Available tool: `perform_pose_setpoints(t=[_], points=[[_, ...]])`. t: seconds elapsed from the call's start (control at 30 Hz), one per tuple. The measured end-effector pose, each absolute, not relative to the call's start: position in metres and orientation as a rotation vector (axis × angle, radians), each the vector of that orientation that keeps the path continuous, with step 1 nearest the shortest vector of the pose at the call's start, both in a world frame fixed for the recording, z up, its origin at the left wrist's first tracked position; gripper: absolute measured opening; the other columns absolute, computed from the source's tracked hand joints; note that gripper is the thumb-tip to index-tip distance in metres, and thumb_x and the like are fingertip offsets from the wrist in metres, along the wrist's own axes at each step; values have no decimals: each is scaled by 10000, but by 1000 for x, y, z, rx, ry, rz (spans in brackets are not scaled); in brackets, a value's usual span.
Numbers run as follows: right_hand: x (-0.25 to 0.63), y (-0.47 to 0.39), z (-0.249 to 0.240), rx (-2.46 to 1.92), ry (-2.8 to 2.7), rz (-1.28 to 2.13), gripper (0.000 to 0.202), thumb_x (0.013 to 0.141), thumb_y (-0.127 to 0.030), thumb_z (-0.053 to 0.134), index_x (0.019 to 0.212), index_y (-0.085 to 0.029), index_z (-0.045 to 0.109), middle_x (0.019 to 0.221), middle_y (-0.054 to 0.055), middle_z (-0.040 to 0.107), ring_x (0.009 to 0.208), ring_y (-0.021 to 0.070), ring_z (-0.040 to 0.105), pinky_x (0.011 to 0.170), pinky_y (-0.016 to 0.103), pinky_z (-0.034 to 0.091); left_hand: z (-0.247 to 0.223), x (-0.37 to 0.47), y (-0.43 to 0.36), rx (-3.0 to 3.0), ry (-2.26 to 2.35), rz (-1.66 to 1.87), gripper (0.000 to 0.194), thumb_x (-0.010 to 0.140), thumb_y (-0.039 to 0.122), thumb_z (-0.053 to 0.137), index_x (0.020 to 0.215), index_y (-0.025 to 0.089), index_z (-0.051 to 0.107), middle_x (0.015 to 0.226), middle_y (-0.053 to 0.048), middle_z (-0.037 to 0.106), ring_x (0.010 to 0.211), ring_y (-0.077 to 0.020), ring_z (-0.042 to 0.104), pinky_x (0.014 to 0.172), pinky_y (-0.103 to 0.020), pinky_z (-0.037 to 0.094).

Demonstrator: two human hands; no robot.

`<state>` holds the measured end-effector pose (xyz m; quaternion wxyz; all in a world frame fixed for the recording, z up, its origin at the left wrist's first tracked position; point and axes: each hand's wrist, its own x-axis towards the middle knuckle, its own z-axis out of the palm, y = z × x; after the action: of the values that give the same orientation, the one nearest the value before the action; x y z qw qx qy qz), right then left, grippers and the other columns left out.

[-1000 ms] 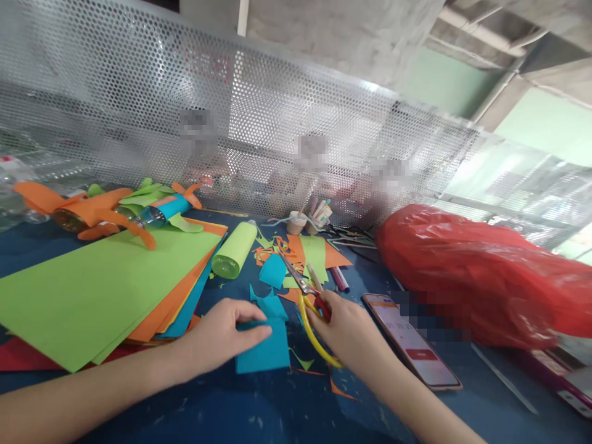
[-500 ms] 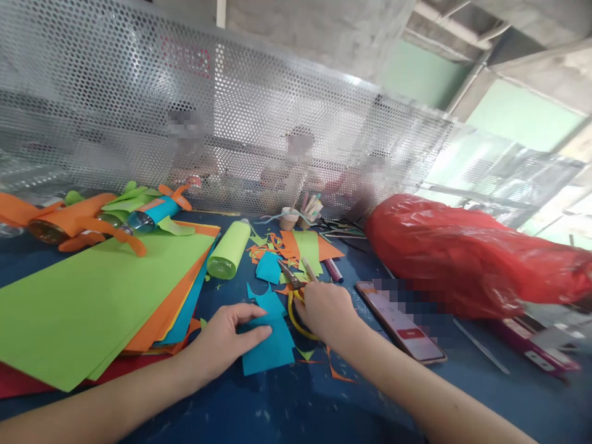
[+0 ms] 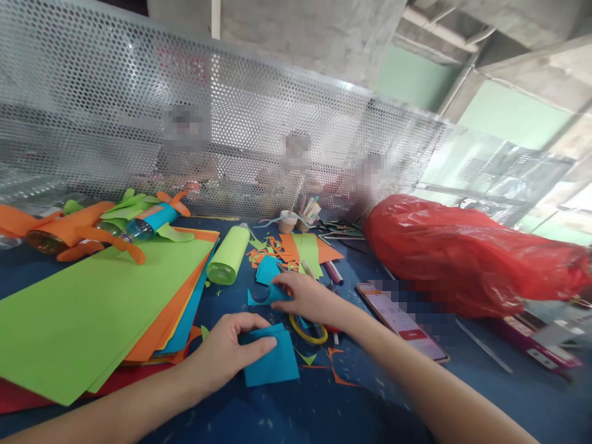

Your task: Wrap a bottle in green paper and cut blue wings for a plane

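My left hand (image 3: 245, 345) pinches a folded piece of blue paper (image 3: 282, 367) between thumb and fingers, low over the table. Just beyond it, my right hand (image 3: 308, 299) is closed on a blue paper scrap (image 3: 261, 297) with a curved cut in its edge. Yellow-handled scissors (image 3: 308, 336) lie under my right hand, their blades mostly hidden by it. Another cut blue piece (image 3: 268, 269) rests past my right fingertips. A bottle wrapped in green paper (image 3: 230, 254) lies on its side to the left.
Stacked coloured sheets (image 3: 115, 302) and paper-wrapped bottles (image 3: 71, 228) occupy the left. A phone (image 3: 402, 320), a purple marker (image 3: 333, 272) and a red plastic bag (image 3: 453, 253) are at right. Orange and green offcuts (image 3: 300, 250) lie before cups of pens (image 3: 308, 216) and a perforated metal screen (image 3: 259, 123).
My right hand has let go of the scissors, which now lie on the table. It has moved left and taken the cut scrap, now apart from the folded blue paper.
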<state>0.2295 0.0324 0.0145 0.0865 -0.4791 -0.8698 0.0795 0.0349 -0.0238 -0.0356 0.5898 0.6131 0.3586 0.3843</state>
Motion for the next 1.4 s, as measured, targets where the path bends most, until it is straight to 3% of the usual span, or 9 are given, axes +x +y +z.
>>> perform_pose_setpoints(t=[0.17,0.3,0.5,0.63,0.87,1.1,1.23,1.3,1.4], points=[[250,75,21,-1562,-2356,146,299,922,-313,597,1178,-159,575,1161,79,613,987,227,621,847,437,514,-39,35,-20,1267,809,923,186,690,339,783,779,183,732,780,-23,710,744,-203,628,699,-287,487],[246,74,21,-1552,-2238,144,349,865,-260,665,1176,-142,558,1225,124,575,1131,283,549,965,499,429,-36,36,-17,1077,772,964,253,723,378,766,879,191,694,806,-14,715,694,-173,635,691,-300,513],[215,2,26,-1317,-2257,412,175,930,-327,545,1043,-201,502,881,13,662,783,143,642,709,265,514,-32,37,-13,894,708,1071,267,740,340,773,893,200,606,842,6,680,751,-146,632,728,-280,520],[212,-18,21,-1289,-2214,580,285,798,-106,602,1024,-228,478,804,-33,628,682,132,607,621,240,474,-33,37,-14,863,703,1090,254,742,328,773,865,195,596,782,14,655,677,-135,607,625,-254,511],[239,11,7,-1390,-2134,436,164,839,-90,475,926,-208,549,866,25,638,751,165,604,688,287,477,-30,37,-15,918,694,1092,200,787,328,716,886,198,601,915,-28,677,908,-184,624,865,-314,493],[245,19,-1,-1424,-2226,306,281,851,-16,442,967,-179,640,1063,100,660,1003,222,621,894,365,461,-31,33,-20,1186,799,994,295,765,278,729,1020,212,597,716,25,603,670,-156,571,617,-248,456],[239,10,2,-1401,-2227,198,288,879,-66,505,1120,-171,621,1363,165,465,1332,311,365,1062,480,324,-32,29,-19,1480,905,971,307,849,304,612,1122,266,478,637,81,455,546,-127,478,511,-219,382],[237,2,7,-1365,-2206,132,244,886,-113,545,1109,-183,615,1382,167,422,1348,336,318,1067,521,301,-33,26,-16,1567,930,899,181,883,346,542,1031,254,491,663,68,466,531,-132,502,511,-234,403],[232,-11,13,-1205,-2308,242,149,828,-248,696,950,-209,621,1172,97,561,1144,255,519,986,412,420,-37,20,-10,1664,1015,836,130,879,349,526,893,223,555,675,47,495,557,-141,529,534,-246,403]])
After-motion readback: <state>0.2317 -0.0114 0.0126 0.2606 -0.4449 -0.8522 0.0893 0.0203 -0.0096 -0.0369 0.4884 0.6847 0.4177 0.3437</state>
